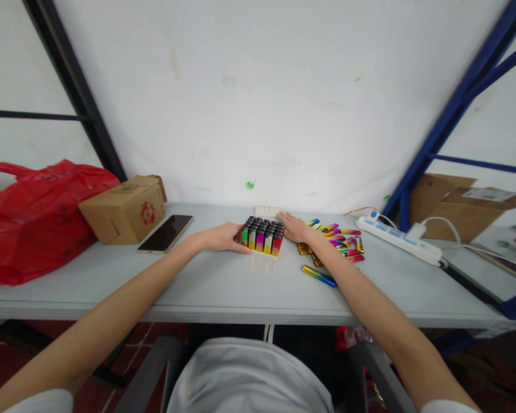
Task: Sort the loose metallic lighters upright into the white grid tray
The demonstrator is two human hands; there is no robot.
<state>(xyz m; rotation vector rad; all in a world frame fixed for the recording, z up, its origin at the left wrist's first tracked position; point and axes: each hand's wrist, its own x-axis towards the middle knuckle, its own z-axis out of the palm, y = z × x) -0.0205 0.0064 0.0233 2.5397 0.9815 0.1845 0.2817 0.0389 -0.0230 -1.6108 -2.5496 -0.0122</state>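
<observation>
A block of several colourful lighters (262, 236) stands upright in tight rows on the grey table (223, 287). My left hand (222, 236) lies flat against the block's left side, fingers stretched out. On the right side, my right hand (296, 228) rests flat beside the block, fingers spread and touching it. Neither hand grips anything. Just right of my right hand lies a loose pile of lighters (337, 239), and a single lighter (319, 276) lies alone nearer the front edge under my forearm.
A phone (165, 233), a small cardboard box (125, 210) and a red plastic bag (30, 215) sit at the left. A white power strip (398, 239) with cables lies at the right, near a blue rack frame (451, 109). A small white tray (268, 210) sits against the wall.
</observation>
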